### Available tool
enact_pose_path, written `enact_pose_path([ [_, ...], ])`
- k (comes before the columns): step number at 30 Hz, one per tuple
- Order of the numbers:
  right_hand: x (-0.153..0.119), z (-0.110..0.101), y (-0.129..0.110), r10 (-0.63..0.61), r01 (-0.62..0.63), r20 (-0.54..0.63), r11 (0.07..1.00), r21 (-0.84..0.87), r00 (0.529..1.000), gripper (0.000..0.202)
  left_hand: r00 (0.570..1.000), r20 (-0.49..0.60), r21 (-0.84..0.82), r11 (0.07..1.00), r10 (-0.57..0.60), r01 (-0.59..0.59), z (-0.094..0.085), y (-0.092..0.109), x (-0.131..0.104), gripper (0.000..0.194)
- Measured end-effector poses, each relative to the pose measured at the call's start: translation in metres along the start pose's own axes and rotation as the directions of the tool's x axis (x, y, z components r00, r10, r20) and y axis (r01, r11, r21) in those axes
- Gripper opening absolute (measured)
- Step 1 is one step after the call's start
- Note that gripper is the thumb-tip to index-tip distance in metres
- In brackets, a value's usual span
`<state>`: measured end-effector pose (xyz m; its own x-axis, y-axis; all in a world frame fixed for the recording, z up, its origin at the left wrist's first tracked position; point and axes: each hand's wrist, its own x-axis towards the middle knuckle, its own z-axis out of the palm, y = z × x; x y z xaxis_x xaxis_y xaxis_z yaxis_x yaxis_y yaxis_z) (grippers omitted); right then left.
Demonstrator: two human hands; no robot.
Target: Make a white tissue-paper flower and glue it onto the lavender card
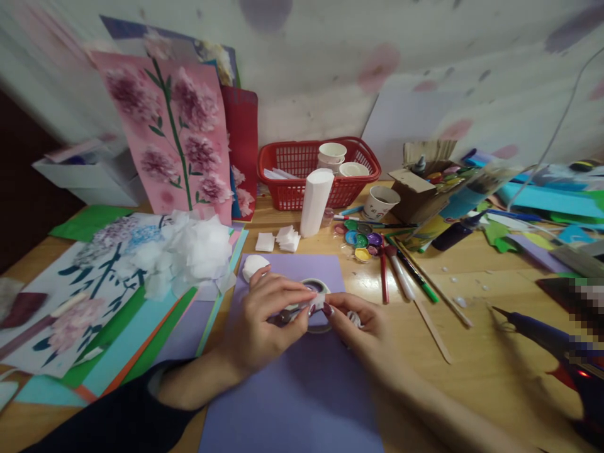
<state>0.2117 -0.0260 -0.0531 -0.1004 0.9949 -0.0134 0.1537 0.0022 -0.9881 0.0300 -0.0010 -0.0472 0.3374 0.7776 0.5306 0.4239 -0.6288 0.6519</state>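
My left hand [276, 308] and my right hand [365, 327] meet over a sheet of purple paper [292, 402]. Pinched between the fingertips of both is a small piece of white tissue paper [319, 301]. Directly below lies a round roll, probably tape [321, 329], partly covered by the fingers. A dark metallic object shows under my left hand, too hidden to name. Something white and ridged peeks out beside my right fingers. Behind my left hand a crumpled white wad [255, 267] rests on the purple sheet's far corner.
Stacks of small white squares [287, 238] and a white paper roll [316, 202] stand behind, before a red basket [287, 192]. Paint pots [361, 240], brushes [399, 272] and a glue gun [542, 333] lie right. Loose tissue [202, 248] and a pink flower picture [177, 132] are left.
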Motion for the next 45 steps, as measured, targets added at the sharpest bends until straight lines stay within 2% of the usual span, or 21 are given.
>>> enact_pose_path([
  [5, 0.0, 0.0, -0.001, 0.01, -0.01, 0.008, 1.0, 0.026, 1.0, 0.029, 0.994, -0.031, 0.072, 0.992, 0.105, -0.103, -0.001, 0.003, 0.001, 0.013],
  [8, 0.0, 0.001, 0.0, 0.002, -0.002, 0.004, 1.0, 0.007, 1.0, 0.028, 0.992, -0.048, 0.09, 0.989, 0.12, -0.116, 0.001, 0.003, 0.0, 0.013],
  [19, 0.0, 0.003, 0.001, 0.0, 0.0, 0.013, 1.0, 0.012, 1.0, 0.029, 0.999, -0.051, -0.013, 1.0, -0.019, 0.018, 0.001, 0.005, 0.0, 0.013],
  [22, 0.0, 0.003, 0.0, 0.004, -0.004, 0.016, 1.0, 0.013, 1.0, 0.028, 0.993, -0.053, -0.053, 0.993, -0.107, 0.104, 0.001, 0.003, -0.002, 0.012],
  [24, 0.0, 0.003, -0.001, 0.007, -0.007, 0.01, 1.0, 0.003, 1.0, 0.028, 0.966, -0.07, -0.124, 0.963, -0.248, 0.238, 0.002, 0.001, -0.003, 0.01],
  [26, 0.0, 0.003, -0.001, 0.007, -0.007, -0.002, 1.0, -0.018, 1.0, 0.027, 0.906, -0.094, -0.24, 0.893, -0.412, 0.381, 0.003, -0.002, -0.002, 0.009],
  [29, 0.0, 0.003, -0.001, 0.003, -0.004, -0.011, 0.999, -0.036, 1.0, 0.027, 0.829, -0.059, -0.397, 0.775, -0.557, 0.492, 0.005, -0.004, 0.0, 0.014],
  [32, 0.0, 0.003, -0.001, 0.007, -0.007, -0.011, 0.999, -0.038, 1.0, 0.027, 0.805, -0.001, -0.474, 0.709, -0.594, 0.523, 0.006, -0.002, 0.002, 0.014],
  [36, 0.001, 0.004, 0.0, -0.001, 0.001, 0.002, 1.0, -0.022, 1.0, 0.025, 0.823, 0.088, -0.547, 0.664, -0.561, 0.511, 0.01, -0.002, 0.0, 0.032],
  [38, 0.001, 0.005, 0.001, -0.011, 0.011, 0.008, 1.0, -0.016, 1.0, 0.024, 0.823, 0.122, -0.531, 0.664, -0.555, 0.526, 0.013, -0.004, -0.001, 0.026],
  [40, 0.001, 0.005, 0.002, -0.012, 0.012, 0.008, 1.0, -0.012, 1.0, 0.023, 0.812, 0.116, -0.515, 0.664, -0.573, 0.542, 0.014, -0.007, -0.001, 0.018],
  [45, 0.001, 0.005, 0.002, 0.008, -0.009, -0.028, 0.999, -0.041, 1.0, 0.029, 0.761, 0.063, -0.556, 0.611, -0.646, 0.564, 0.011, -0.008, 0.005, 0.022],
])
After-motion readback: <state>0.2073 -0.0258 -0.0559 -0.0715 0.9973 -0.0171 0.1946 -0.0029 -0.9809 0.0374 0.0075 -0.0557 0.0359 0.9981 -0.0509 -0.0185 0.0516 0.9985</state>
